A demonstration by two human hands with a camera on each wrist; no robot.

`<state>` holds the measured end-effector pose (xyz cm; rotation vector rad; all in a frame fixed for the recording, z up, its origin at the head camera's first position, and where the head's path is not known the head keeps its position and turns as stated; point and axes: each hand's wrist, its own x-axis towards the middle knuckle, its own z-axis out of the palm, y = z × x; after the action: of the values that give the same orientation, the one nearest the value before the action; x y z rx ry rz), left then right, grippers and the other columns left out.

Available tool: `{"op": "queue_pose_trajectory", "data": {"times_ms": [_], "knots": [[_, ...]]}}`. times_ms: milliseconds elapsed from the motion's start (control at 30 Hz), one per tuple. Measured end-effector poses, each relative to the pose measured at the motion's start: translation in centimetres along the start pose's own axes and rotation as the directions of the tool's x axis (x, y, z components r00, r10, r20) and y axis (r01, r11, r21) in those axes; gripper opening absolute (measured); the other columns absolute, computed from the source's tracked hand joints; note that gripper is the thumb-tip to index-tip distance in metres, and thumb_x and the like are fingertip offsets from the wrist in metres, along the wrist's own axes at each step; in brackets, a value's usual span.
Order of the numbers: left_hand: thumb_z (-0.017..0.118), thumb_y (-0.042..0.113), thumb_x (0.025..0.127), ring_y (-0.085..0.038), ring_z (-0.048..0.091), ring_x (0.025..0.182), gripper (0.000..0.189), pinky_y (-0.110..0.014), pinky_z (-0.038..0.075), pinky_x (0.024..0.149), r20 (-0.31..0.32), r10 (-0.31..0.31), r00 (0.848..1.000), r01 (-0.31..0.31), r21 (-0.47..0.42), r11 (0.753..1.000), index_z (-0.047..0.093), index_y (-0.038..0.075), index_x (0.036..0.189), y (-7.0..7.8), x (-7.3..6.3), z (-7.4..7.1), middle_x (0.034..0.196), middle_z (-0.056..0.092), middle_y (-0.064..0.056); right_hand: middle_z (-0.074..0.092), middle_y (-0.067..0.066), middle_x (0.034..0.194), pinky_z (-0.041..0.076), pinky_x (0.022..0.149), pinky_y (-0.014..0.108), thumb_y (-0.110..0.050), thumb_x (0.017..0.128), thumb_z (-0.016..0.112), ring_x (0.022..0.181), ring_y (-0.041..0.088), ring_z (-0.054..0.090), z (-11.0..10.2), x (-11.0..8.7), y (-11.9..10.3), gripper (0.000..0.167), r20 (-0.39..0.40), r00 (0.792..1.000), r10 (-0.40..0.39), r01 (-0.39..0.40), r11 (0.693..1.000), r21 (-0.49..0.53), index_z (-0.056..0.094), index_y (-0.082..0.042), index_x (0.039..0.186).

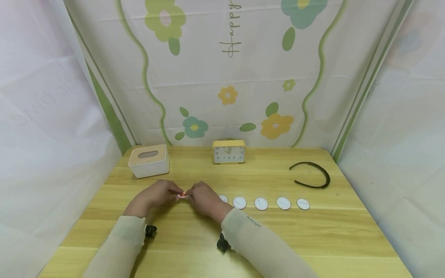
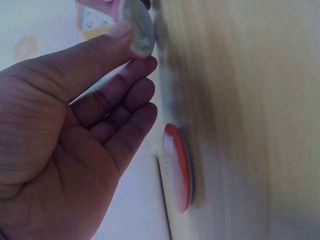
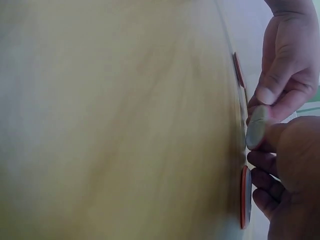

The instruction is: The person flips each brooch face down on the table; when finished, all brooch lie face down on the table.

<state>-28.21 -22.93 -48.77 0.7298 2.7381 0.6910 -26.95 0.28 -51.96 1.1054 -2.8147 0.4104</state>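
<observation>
Both hands meet over the table left of centre, at one round button badge [image 1: 182,195] with a red face and a grey-white back. My left hand [image 1: 158,196] pinches its left edge between thumb and fingers. On the opposite edge, my right hand [image 1: 205,199] pinches it too. In the left wrist view the badge [image 2: 137,27] is tilted on edge, its back towards the camera. Below the left hand there, a red badge [image 2: 177,167] lies face up on the table; the left hand hides it in the head view. A badge [image 3: 246,197] lies beside the right hand.
Several white-backed badges [image 1: 261,204] lie in a row to the right of the hands. A tissue box [image 1: 149,166] stands at the back left, a yellow clock [image 1: 228,151] at the back middle. A black headband [image 1: 321,170] lies at the right.
</observation>
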Motion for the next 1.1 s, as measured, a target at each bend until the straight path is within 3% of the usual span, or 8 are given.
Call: {"op": "queue_pose_trajectory", "data": {"times_ms": [233,400,533,633,800,1000,1100], "knots": [[0.069,0.012,0.108,-0.031,0.074,0.123,0.024,-0.054,0.059,0.105,-0.036,-0.018,0.999,0.019,0.022,1.000,0.085,0.020,0.123,0.1,0.0,-0.4,0.125,0.081,-0.006,0.083,-0.003,0.113,0.056,0.106,0.032,-0.025,0.116,0.054,0.110,0.018,0.074,-0.3,0.1,-0.2,0.031,0.017,0.999,0.046,-0.047,0.999,0.025,0.082,-0.015,0.122],[0.070,0.012,0.107,-0.019,0.077,0.108,0.021,-0.042,0.063,0.093,-0.079,0.011,0.997,-0.008,0.039,0.999,0.086,0.019,0.119,0.1,0.1,-0.3,0.118,0.083,-0.003,0.082,-0.001,0.109,0.059,0.097,0.032,-0.025,0.116,0.054,0.103,0.018,0.074,-0.3,0.1,-0.2,0.029,0.023,0.995,0.098,-0.099,0.993,0.065,0.081,-0.016,0.122],[0.069,0.012,0.107,-0.014,0.075,0.101,0.021,-0.034,0.061,0.084,-0.093,0.011,0.996,-0.007,0.038,0.999,0.086,0.017,0.119,0.3,0.2,-0.1,0.118,0.083,-0.003,0.082,0.000,0.115,0.060,0.097,0.032,-0.023,0.112,0.062,0.109,0.018,0.074,-0.3,0.1,0.0,0.025,-0.015,0.992,0.122,-0.118,0.983,0.138,0.075,-0.017,0.133],[0.068,0.012,0.108,-0.020,0.077,0.108,0.022,-0.039,0.063,0.091,-0.090,0.005,0.996,-0.002,0.027,1.000,0.086,0.015,0.120,0.4,0.3,-0.1,0.119,0.083,-0.004,0.081,-0.003,0.117,0.058,0.098,0.029,-0.018,0.107,0.070,0.112,0.016,0.072,-0.4,0.2,0.2,0.029,-0.050,0.994,0.093,-0.082,0.979,0.187,0.071,-0.020,0.136],[0.070,0.010,0.106,-0.026,0.078,0.113,0.020,-0.049,0.063,0.098,-0.091,-0.004,0.996,0.005,0.009,1.000,0.086,0.015,0.117,0.5,0.5,-0.1,0.117,0.083,-0.003,0.080,-0.006,0.118,0.056,0.100,0.028,-0.013,0.104,0.073,0.111,0.015,0.071,-0.6,0.2,0.3,0.028,-0.062,0.998,0.023,-0.013,0.986,0.166,0.073,-0.021,0.132],[0.078,0.004,0.100,-0.017,0.074,0.100,0.019,-0.047,0.062,0.093,-0.107,-0.019,0.994,0.016,-0.029,0.999,0.082,0.016,0.113,0.2,0.7,0.4,0.104,0.080,0.004,0.079,-0.004,0.117,0.057,0.097,0.028,-0.014,0.104,0.074,0.110,0.017,0.070,-0.6,0.1,0.2,0.024,-0.049,0.998,0.051,-0.041,0.982,0.182,0.074,-0.017,0.127],[0.080,0.005,0.098,-0.017,0.072,0.101,0.020,-0.047,0.061,0.093,-0.114,-0.007,0.993,0.003,-0.037,0.999,0.081,0.019,0.112,0.2,0.7,0.6,0.105,0.079,0.005,0.079,-0.006,0.116,0.057,0.095,0.027,-0.016,0.103,0.075,0.108,0.016,0.070,-0.6,0.0,0.1,0.021,-0.052,0.997,0.062,-0.051,0.980,0.192,0.075,-0.016,0.124]]}}
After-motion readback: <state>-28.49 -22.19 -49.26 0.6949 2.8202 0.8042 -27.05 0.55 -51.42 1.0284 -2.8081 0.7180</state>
